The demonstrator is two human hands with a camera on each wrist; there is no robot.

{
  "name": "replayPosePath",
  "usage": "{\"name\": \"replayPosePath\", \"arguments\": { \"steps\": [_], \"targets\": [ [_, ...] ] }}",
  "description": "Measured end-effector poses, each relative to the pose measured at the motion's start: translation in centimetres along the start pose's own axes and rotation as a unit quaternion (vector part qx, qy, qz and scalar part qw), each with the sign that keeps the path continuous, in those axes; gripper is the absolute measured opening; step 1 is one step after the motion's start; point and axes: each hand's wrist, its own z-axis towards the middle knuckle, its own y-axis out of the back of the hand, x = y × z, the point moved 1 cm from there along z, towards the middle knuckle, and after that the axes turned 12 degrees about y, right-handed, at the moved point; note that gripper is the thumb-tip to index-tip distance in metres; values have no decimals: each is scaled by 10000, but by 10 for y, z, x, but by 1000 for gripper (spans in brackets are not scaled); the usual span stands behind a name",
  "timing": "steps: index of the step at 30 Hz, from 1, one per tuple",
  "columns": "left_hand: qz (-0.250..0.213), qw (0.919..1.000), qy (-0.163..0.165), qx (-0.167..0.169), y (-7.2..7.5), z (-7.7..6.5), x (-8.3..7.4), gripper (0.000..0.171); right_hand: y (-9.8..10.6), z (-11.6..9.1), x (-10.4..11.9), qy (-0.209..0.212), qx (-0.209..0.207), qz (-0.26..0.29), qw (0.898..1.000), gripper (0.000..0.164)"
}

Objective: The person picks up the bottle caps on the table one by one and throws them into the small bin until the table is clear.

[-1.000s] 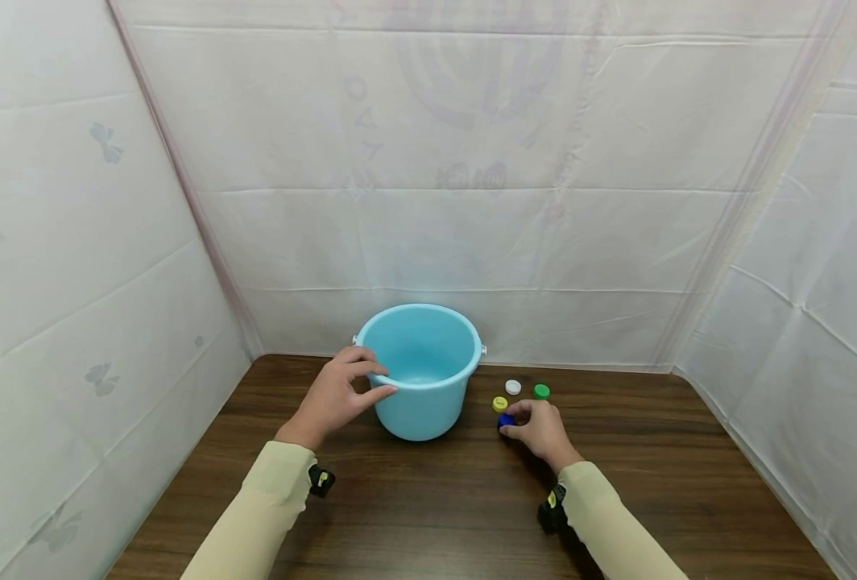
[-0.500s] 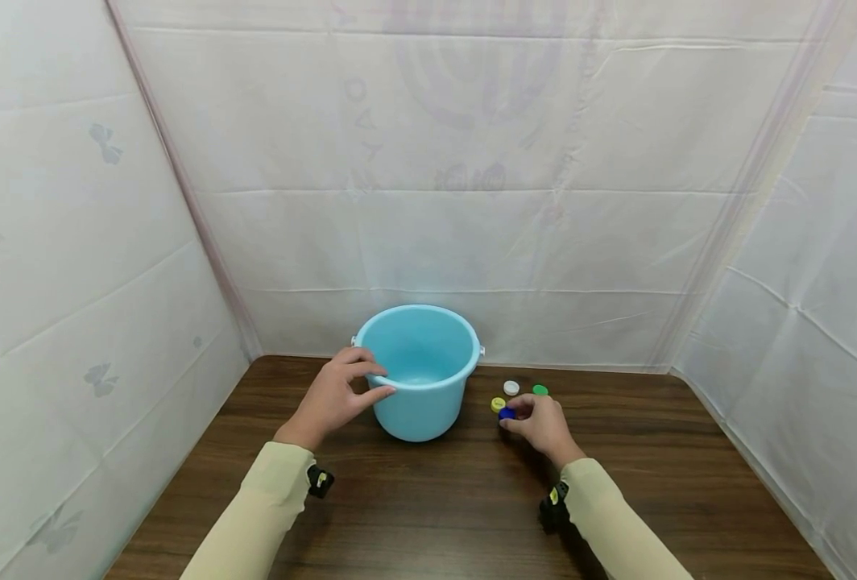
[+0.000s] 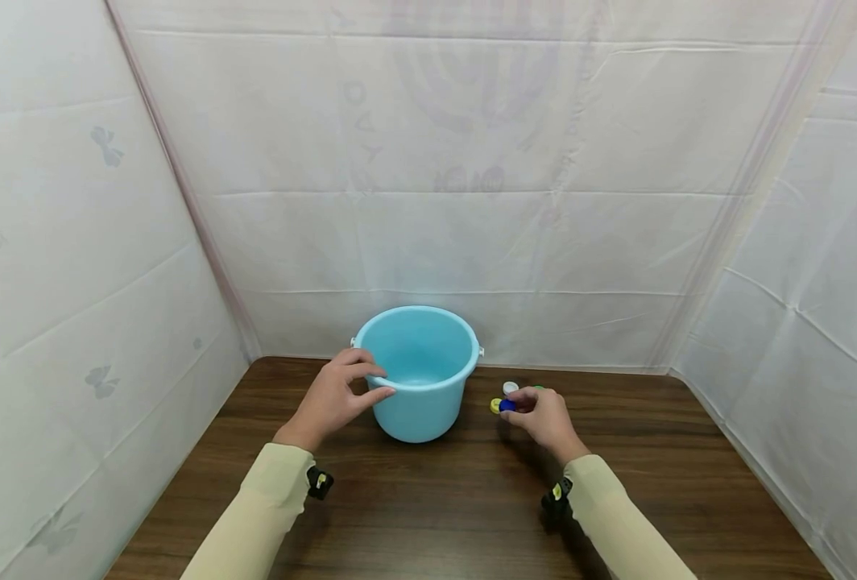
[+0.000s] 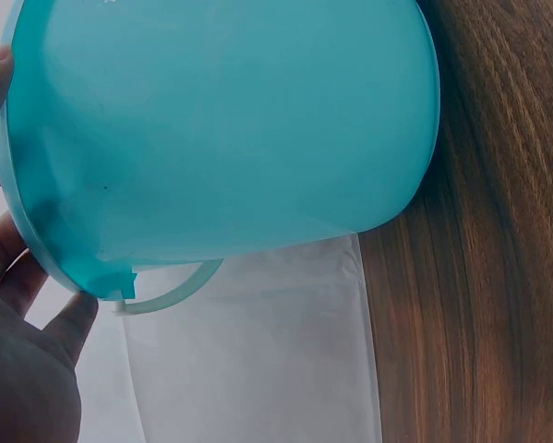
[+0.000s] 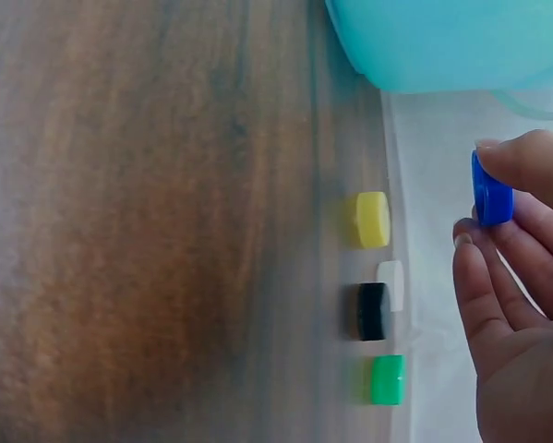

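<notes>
The bucket [image 3: 420, 417] is being gripped by the left hand [image 3: 330, 403]. Right of it, a partly hidden blue cap [image 3: 507, 406] is being pinched by the right hand [image 3: 548, 420].

Bucket [image 3: 417, 419]: mouth is facing up; wall is barring low passage from the right.
Left hand [image 3: 336, 399]: is gripping the bucket's near-left rim, obstructing entry there; the right rim is leaving entry possible from above.
Right hand [image 3: 548, 420], pinching blue cap [image 5: 494, 189]: is filling the air right of the bucket.
Yellow cap [image 5: 373, 220], white cap [image 3: 511, 388], black cap [image 5: 374, 312], green cap [image 5: 387, 379]: are lying right of the bucket, yellow nearest; a narrow strip is running between.
Sheet [image 3: 508, 234]: is standing close behind the bucket, limiting reach.
Table [image 3: 414, 515]: is offering wide passage in front of the bucket.
</notes>
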Motion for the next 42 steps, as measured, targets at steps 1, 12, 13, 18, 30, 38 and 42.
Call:
{"name": "replayPosePath", "arguments": {
  "steps": [1,12,13,18,30,38,42],
  "targets": [
    [-5,10000,8,2,0,0,0,21,1,0,1,15,2,29,10000,21],
    [-41,10000,-55,-33,0,-1,-1,21,12,5,20,236,-104,216,9994,24],
    [-27,10000,-46,-31,0,0,0,22,13,6,23,261,-106,244,9993,24],
    [-39,10000,-27,1,1,0,0,21,17,10,34,452,-157,316,9984,24],
    [-20,10000,-51,8,0,0,1,21,33,21,52,473,-294,631,9965,35],
    [-3,10000,-63,-3,0,0,1,21,42,29,66,585,-323,913,9936,38],
    [24,10000,-83,-21,0,1,1,21,44,33,71,610,-335,939,9931,39]
  ]
}}
